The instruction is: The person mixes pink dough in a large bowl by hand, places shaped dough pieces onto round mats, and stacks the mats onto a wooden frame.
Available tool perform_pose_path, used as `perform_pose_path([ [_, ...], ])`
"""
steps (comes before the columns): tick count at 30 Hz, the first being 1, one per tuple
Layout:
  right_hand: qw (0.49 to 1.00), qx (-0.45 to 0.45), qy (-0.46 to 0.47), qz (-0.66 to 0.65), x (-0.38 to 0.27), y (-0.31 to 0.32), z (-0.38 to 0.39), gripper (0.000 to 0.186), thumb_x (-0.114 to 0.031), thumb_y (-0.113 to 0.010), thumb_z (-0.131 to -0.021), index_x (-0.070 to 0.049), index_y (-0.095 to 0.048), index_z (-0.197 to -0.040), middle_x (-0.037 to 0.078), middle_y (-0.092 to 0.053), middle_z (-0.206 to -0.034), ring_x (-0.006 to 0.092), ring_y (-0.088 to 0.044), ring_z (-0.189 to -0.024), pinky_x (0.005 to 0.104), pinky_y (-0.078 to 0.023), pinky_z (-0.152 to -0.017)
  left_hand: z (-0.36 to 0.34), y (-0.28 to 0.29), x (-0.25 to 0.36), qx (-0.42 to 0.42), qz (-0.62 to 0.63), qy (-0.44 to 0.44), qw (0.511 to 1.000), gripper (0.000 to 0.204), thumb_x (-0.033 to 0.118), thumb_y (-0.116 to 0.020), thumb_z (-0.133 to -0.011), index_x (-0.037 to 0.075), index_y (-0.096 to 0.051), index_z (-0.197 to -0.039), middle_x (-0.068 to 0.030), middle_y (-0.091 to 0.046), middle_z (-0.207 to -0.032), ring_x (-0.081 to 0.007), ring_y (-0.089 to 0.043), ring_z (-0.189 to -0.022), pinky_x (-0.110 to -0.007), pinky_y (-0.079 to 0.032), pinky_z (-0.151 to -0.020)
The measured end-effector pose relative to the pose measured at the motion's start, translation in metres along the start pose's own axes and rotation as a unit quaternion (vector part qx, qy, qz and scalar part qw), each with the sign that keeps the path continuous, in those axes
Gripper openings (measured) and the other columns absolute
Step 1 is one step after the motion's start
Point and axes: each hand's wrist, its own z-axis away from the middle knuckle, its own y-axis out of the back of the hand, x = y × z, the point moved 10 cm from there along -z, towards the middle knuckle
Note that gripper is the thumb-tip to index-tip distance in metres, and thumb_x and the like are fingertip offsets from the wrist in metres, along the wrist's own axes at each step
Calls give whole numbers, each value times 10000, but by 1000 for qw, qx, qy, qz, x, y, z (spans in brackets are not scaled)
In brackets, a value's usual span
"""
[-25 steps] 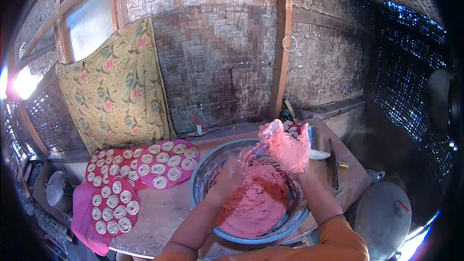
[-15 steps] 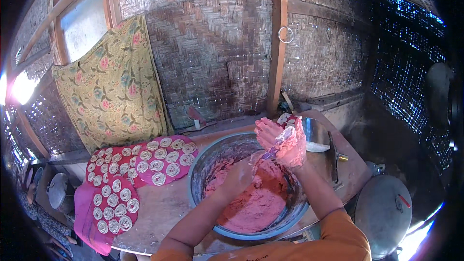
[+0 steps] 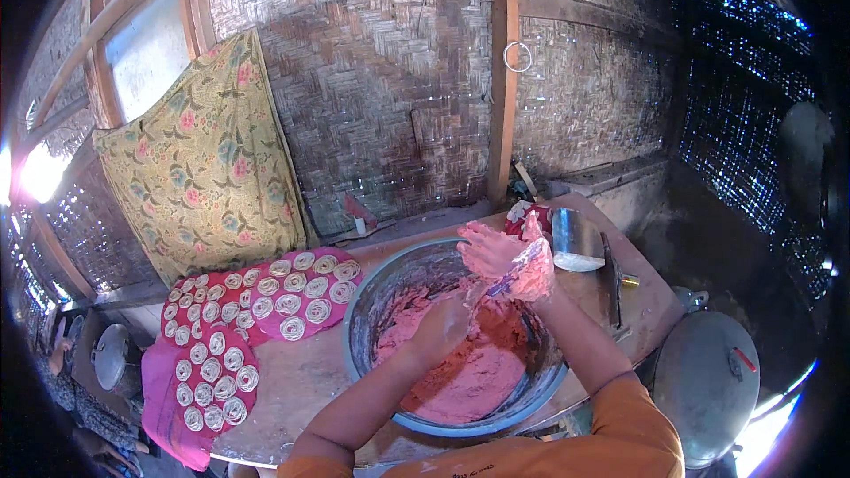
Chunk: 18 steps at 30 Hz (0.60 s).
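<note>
My left hand [image 3: 447,323] is raised over the blue basin [image 3: 359,363], closed on a thin purple scraper [image 3: 501,283] that lies against the base of my right palm. My right hand [image 3: 505,261], thickly coated in pink dough, is open with fingers spread above the basin's far right side. Crumbly pink dough [image 3: 469,376] fills the basin bottom, with a darker reddish part. To the left, coiled pale pieces [image 3: 293,327] lie in rows on pink and red round sheets.
A cleaver-like blade [image 3: 577,235] and dark bar [image 3: 613,288] lie at the table's right [image 3: 651,319]. A large metal pot [image 3: 704,389] stands beside it. At far left are another pot [image 3: 113,358] and a person in patterned clothing [image 3: 75,398]. A floral cloth [image 3: 208,168] hangs on the woven wall.
My left hand has risen toward my right hand with the purple scraper. My right hand has shifted slightly left and its dough-covered fingers now point up-left.
</note>
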Motion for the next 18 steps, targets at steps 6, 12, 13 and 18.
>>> perform_pose_path([
  [6, 999, -3, -45, -9, 5, 5, 0, 1014, -787, -253, -786, 25, -265, -1393, 190, -259, -1459, 338, -281, -1321, 450, -208, -1104, 1, 2, 11, -1, 9, -25, 1000, 398, 90, -400, -904, -10, -445, -1287, -196, -554, -1208, -300, -544, -1085, -360, -401, -943],
  [12, 996, 14, -83, -25, 14, 13, 1, 1023, -784, -233, -792, 38, -225, -1402, 202, -233, -1465, 353, -251, -1334, 462, -179, -1111, 3, 7, 18, -46, 20, 42, 998, 359, 151, -369, -956, -35, -467, -1248, -211, -569, -1147, -306, -557, -1003, -377, -412, -898],
  [13, 996, 11, -86, -19, 15, 14, 2, 1024, -782, -214, -797, 42, -207, -1407, 207, -218, -1469, 360, -238, -1339, 467, -167, -1113, 5, 6, 15, -52, 15, 61, 997, 359, 166, -365, -965, -40, -471, -1239, -214, -571, -1135, -310, -558, -988, -380, -413, -890],
  [18, 993, 17, -120, -9, 21, 37, 0, 1019, -778, -226, -800, 40, -210, -1407, 215, -233, -1463, 368, -256, -1333, 512, -202, -1089, 6, 4, 11, -39, 13, 32, 999, 389, 225, -330, -978, -51, -479, -1210, -226, -569, -1118, -338, -554, -998, -380, -415, -884],
])
